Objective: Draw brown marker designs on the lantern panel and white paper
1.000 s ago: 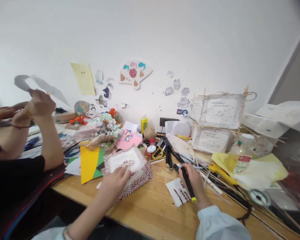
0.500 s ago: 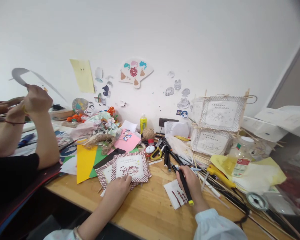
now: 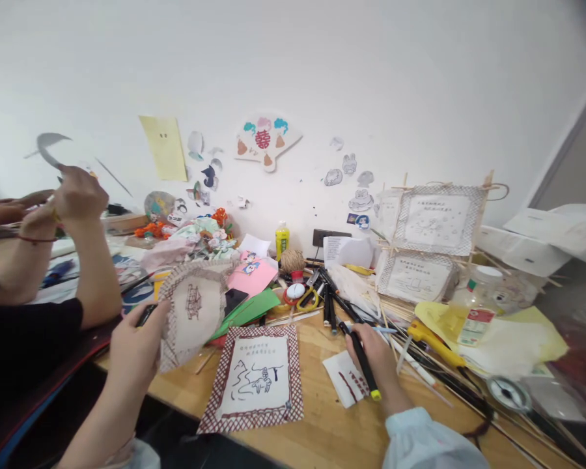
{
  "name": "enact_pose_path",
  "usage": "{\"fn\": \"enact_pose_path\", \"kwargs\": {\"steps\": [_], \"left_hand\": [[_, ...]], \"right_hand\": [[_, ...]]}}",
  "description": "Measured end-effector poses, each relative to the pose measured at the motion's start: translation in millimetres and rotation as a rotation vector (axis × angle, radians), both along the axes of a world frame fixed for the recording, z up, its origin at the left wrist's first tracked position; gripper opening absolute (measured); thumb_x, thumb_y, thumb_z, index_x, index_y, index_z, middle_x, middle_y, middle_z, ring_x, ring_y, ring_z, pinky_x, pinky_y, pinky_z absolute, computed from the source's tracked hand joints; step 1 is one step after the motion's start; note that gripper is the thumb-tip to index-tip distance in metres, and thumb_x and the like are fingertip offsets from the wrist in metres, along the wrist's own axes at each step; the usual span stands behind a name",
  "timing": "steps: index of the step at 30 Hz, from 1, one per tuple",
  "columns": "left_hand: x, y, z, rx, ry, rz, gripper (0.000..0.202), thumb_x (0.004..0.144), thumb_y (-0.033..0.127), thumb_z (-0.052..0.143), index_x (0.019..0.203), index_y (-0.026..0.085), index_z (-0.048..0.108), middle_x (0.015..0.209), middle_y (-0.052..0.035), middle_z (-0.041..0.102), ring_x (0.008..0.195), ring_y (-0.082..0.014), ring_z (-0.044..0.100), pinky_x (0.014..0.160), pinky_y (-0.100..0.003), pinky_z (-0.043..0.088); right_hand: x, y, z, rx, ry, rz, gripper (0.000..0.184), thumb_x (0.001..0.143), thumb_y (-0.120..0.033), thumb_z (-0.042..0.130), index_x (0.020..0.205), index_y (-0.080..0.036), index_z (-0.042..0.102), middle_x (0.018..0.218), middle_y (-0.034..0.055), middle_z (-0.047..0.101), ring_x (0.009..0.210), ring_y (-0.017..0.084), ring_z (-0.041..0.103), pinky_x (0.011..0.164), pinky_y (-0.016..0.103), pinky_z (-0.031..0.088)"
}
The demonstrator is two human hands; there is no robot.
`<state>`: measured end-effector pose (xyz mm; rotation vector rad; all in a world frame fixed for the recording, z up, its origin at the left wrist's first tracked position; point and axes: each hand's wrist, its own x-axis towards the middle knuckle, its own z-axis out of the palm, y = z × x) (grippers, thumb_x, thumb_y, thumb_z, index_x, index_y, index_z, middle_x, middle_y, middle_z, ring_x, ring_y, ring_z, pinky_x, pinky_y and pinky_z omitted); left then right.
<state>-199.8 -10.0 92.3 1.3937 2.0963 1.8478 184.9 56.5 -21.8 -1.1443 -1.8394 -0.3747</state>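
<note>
My left hand (image 3: 139, 345) is closed on the edge of a drawing sheet (image 3: 195, 312) with a hatched border, lifted and tilted above the table's left side. A small black object (image 3: 147, 315) shows at its fingers; I cannot make out what it is. My right hand (image 3: 377, 355) grips a black marker (image 3: 364, 365) with a yellow end, its other end pointing away from me. Below that hand lies a small white paper (image 3: 344, 378) with dark red marks. Between my hands a drawing (image 3: 258, 374) with a dark red hatched border lies flat.
A co-worker's hand (image 3: 81, 193) at left holds up a grey curved strip (image 3: 51, 146). Scissors (image 3: 308, 299), a twine ball (image 3: 292, 260) and markers (image 3: 329, 309) lie at the back. A yellow glue gun (image 3: 434, 342), plastic jar (image 3: 478, 306) and framed drawings (image 3: 434, 221) stand right.
My left hand has moved left, lifting a bordered sheet off the pile. The drawing with the red border now lies nearer me, uncovered. The yellow and green papers have shifted. My right hand barely moved.
</note>
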Motion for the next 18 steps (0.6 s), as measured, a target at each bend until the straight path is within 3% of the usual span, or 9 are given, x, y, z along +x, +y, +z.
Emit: {"fn": "enact_pose_path", "kwargs": {"steps": [6, 8, 10, 12, 14, 18], "left_hand": [[10.9, -1.3, 8.7, 0.135, 0.127, -0.029, 0.023, 0.080, 0.044, 0.053, 0.075, 0.021, 0.051, 0.054, 0.0061, 0.045, 0.044, -0.0116, 0.045, 0.042, -0.022, 0.038], [21.6, -2.2, 13.0, 0.121, 0.258, -0.139, 0.021, 0.080, 0.042, 0.053, 0.076, 0.021, 0.055, 0.056, 0.0045, 0.054, 0.047, -0.0134, 0.051, 0.046, -0.024, 0.043], [37.2, -3.3, 14.0, 0.083, 0.418, -0.325, 0.019, 0.077, 0.040, 0.056, 0.076, 0.021, 0.060, 0.075, -0.0008, 0.069, 0.066, -0.0180, 0.064, 0.062, -0.027, 0.051], [55.9, -4.7, 9.2, -0.024, 0.649, -0.557, 0.016, 0.078, 0.036, 0.057, 0.073, 0.022, 0.062, 0.100, -0.0036, 0.072, 0.086, -0.0211, 0.068, 0.076, -0.030, 0.053], [73.7, -6.7, -1.9, -0.307, 1.130, -0.711, 0.022, 0.088, 0.020, 0.039, 0.082, 0.020, 0.061, 0.123, -0.0082, 0.064, 0.098, -0.0228, 0.066, 0.080, -0.035, 0.053], [93.1, -12.4, -29.6, -0.500, 1.271, -0.772, 0.013, 0.081, 0.011, 0.050, 0.078, 0.018, 0.061, 0.084, -0.0061, 0.072, 0.074, -0.0241, 0.069, 0.065, -0.033, 0.054]], "right_hand": [[-0.9, 0.0, 1.1, 0.008, -0.005, -0.006, 0.020, 0.090, -0.023, 0.039, 0.090, -0.018, 0.058, 0.079, 0.0048, 0.063, 0.074, 0.019, 0.063, 0.068, 0.026, 0.045], [-1.1, -0.4, 1.9, 0.009, -0.005, -0.005, 0.020, 0.091, -0.023, 0.039, 0.090, -0.017, 0.058, 0.080, 0.0048, 0.063, 0.073, 0.019, 0.063, 0.068, 0.026, 0.045], [-1.1, -0.8, 2.6, 0.008, -0.005, -0.001, 0.021, 0.091, -0.024, 0.039, 0.090, -0.017, 0.058, 0.079, 0.0049, 0.063, 0.073, 0.019, 0.063, 0.067, 0.026, 0.045], [-0.7, -1.2, 3.4, 0.004, -0.008, 0.003, 0.021, 0.091, -0.024, 0.039, 0.090, -0.017, 0.058, 0.078, 0.0047, 0.062, 0.071, 0.018, 0.063, 0.066, 0.026, 0.045], [0.0, -1.5, 4.1, -0.004, -0.014, 0.004, 0.020, 0.091, -0.025, 0.039, 0.088, -0.017, 0.058, 0.078, 0.0045, 0.062, 0.071, 0.019, 0.063, 0.065, 0.026, 0.045], [0.1, -0.9, 3.9, -0.021, -0.040, 0.011, 0.022, 0.092, -0.026, 0.039, 0.089, -0.017, 0.059, 0.079, 0.0057, 0.064, 0.072, 0.020, 0.064, 0.066, 0.026, 0.046]]}}
